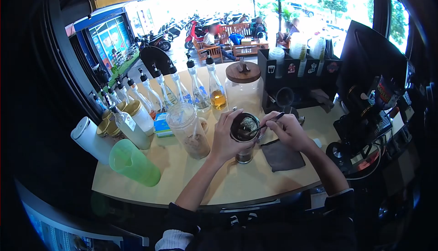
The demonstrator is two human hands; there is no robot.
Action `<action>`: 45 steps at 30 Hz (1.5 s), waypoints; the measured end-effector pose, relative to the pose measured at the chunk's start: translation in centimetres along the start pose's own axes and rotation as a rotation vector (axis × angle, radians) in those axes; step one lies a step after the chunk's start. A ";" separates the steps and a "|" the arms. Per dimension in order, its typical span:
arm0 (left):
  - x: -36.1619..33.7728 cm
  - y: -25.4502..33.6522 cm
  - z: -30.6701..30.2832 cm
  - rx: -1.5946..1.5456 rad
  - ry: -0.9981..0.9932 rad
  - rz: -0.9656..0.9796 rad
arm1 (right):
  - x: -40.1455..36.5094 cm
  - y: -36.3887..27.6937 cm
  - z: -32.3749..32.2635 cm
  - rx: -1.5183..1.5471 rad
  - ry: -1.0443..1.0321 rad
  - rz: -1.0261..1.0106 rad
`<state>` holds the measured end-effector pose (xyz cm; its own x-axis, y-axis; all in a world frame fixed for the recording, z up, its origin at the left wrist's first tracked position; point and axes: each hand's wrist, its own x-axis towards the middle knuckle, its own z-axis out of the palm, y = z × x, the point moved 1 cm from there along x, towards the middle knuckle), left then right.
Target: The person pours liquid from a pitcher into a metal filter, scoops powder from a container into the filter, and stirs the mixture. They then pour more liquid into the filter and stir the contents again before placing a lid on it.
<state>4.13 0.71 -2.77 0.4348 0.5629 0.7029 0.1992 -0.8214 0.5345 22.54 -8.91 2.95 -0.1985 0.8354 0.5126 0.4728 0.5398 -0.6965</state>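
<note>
In the middle of the head view, my left hand [223, 137] is wrapped round the upper part of a dark-rimmed glass jar [244, 154] standing on the counter. My right hand [290, 131] pinches a thin dark spoon handle [269, 122], which slants down to the left into the jar's mouth. Something dark and partly shiny shows inside; its kind I cannot make out. A dark folded cloth [283, 155] lies on the counter just below my right hand. Left of my left hand stands a clear container [190, 132] with light brown contents.
A green pitcher [134, 162] stands front left. Pump-topped bottles [218, 91] line the back left. A large jar with a wooden lid [244, 73] is behind my hands. A black cup organizer [296, 80] stands back right, with dark equipment [360, 132] at the right. People sit outside.
</note>
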 end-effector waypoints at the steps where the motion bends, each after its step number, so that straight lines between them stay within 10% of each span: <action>1: -0.1 0.1 -0.1 -0.012 0.013 0.027 | 0.0 -0.6 -0.3 -0.047 0.036 0.008; 45: 0.5 -0.5 -2.2 -0.290 -0.189 0.132 | 1.5 -1.0 -0.4 0.006 0.138 -0.018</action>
<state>2.33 1.62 -1.69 0.5999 0.4047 0.6901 -0.1148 -0.8102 0.5749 22.13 -8.28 4.62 -0.0870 0.8032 0.5893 0.4654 0.5558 -0.6889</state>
